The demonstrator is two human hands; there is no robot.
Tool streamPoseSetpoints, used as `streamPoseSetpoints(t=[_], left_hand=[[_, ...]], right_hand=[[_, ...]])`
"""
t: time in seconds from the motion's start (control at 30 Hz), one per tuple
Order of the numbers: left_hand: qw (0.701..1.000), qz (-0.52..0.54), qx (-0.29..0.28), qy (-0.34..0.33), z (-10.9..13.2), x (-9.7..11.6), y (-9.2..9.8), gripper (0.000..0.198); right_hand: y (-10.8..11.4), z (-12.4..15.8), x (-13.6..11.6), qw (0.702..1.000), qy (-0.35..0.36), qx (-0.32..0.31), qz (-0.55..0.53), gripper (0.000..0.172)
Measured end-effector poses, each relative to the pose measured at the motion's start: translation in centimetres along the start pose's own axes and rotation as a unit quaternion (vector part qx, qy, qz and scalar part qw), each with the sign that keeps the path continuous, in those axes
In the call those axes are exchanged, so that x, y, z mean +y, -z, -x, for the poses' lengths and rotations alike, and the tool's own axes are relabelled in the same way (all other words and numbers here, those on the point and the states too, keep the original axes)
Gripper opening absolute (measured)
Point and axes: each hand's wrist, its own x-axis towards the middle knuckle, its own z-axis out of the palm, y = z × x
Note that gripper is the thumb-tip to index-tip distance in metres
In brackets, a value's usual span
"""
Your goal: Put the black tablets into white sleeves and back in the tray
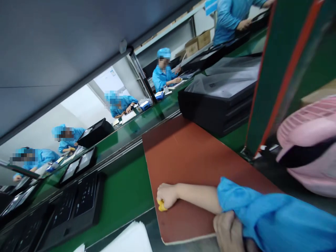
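Head view, tilted, shows the right hand (167, 195) fisted around a small yellow object (162, 206) pressed on the red-brown board (183, 154) on the green bench (126, 189), while the left hand (228, 231) (partly out of frame) grips the blue sleeve (262, 213) of the right arm.

red board (194, 157) matt, smooth | green belt (126, 196) glossy | blue sleeve (275, 220) cloth | pink fan (309, 140) plastic
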Motion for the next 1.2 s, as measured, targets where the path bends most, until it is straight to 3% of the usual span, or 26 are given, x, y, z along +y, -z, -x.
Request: streamPoseSetpoints(t=[0.13,0.3,0.4,0.5,0.6,0.67,0.83,1.03,1.2], left_hand=[[0.988,0.017,0.112,-0.102,-1.5,1.2,0.9,0.043],[0.961,-0.012,0.158,-0.225,-1.1,3.4,1.4,0.023],[0.952,-0.041,0.137,-0.272,0.2,3.9,0.6,0.038],[0.955,-0.062,0.017,-0.289,1.9,4.6,0.2,0.051],[0.951,-0.103,-0.104,-0.272,3.8,5.9,1.0,0.052],[0.953,-0.116,-0.134,-0.245,4.9,6.9,1.9,0.050],[0.977,-0.073,-0.143,-0.141,6.6,8.0,4.0,0.048],[0.986,-0.096,-0.130,-0.051,6.5,7.3,6.0,0.034],[0.978,-0.095,-0.183,-0.001,7.7,7.4,6.8,0.038]], right_hand=[[-0.5,2.3,-1.4,0.997,-0.037,0.033,-0.064,0.002],[-4.3,8.8,-3.1,0.969,-0.060,0.160,-0.177,0.020],[-7.8,12.3,-3.5,0.940,-0.085,0.254,-0.212,0.034],[-11.1,14.7,-3.8,0.912,-0.106,0.326,-0.224,0.044],[-13.4,16.0,-4.4,0.908,-0.106,0.343,-0.217,0.039],[-14.5,16.5,-5.1,0.917,-0.107,0.327,-0.200,0.035],[-15.5,16.2,-6.6,0.935,-0.094,0.282,-0.195,0.030],[-15.4,13.2,-7.3,0.941,-0.073,0.237,-0.229,0.042],[-15.5,11.5,-7.3,0.943,-0.050,0.198,-0.263,0.043]])
